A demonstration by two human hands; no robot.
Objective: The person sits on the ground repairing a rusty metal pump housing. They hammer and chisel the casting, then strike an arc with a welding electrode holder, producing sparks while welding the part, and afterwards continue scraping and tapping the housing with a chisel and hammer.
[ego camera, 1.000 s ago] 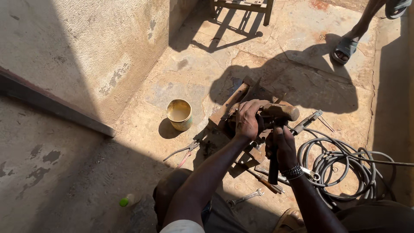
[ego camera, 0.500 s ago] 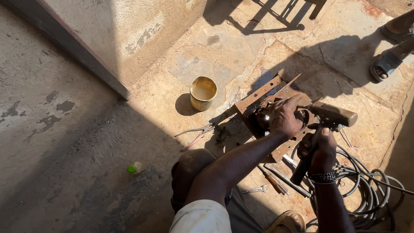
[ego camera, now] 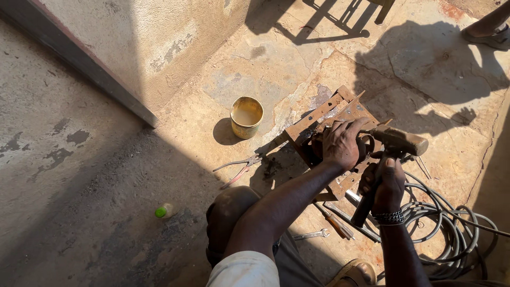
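Right grip [ego camera: 387, 183] clamps a wooden-handled hammer [ego camera: 396, 142]; left grip [ego camera: 342, 143] clasps a dark part on the rusty bracket [ego camera: 319, 119].

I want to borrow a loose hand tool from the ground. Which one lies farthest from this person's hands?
The pliers, out in the open left of the metal block, near the tin can. The screwdriver and spanner lie under the arms.

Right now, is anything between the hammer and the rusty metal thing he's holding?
Nothing visible. The hammer in the right hand has its head right beside the left hand, which presses the rusty metal piece.
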